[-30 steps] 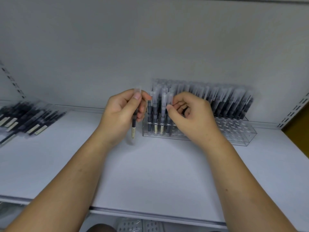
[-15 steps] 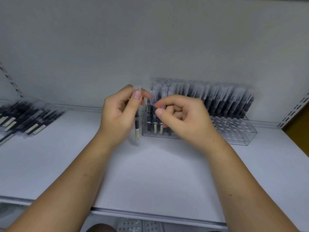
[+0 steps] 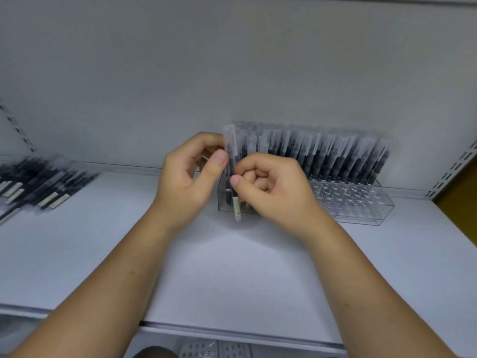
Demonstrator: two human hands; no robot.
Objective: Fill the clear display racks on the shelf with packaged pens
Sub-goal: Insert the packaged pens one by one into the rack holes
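Observation:
A clear display rack point(image 3: 361, 210) stands at the back of the white shelf point(image 3: 232, 267), its rear rows full of upright packaged pens point(image 3: 335, 156) and its front right holes bare. One packaged pen point(image 3: 233, 177), dark with a pale lower end, hangs upright just in front of the rack's left end. My left hand point(image 3: 191, 182) pinches its upper part between thumb and fingers. My right hand point(image 3: 273, 189) pinches its middle from the right, hiding the rack's left front rows.
A loose pile of packaged pens point(image 3: 38, 184) lies on the shelf at the far left. Slotted shelf uprights point(image 3: 451, 171) run along both sides. Below the shelf's front edge, more clear racks point(image 3: 214, 348) show on a lower level.
My right hand left the pens standing in the rack and came left to take hold of the pen in my left hand. That pen moved right, toward the rack's left end.

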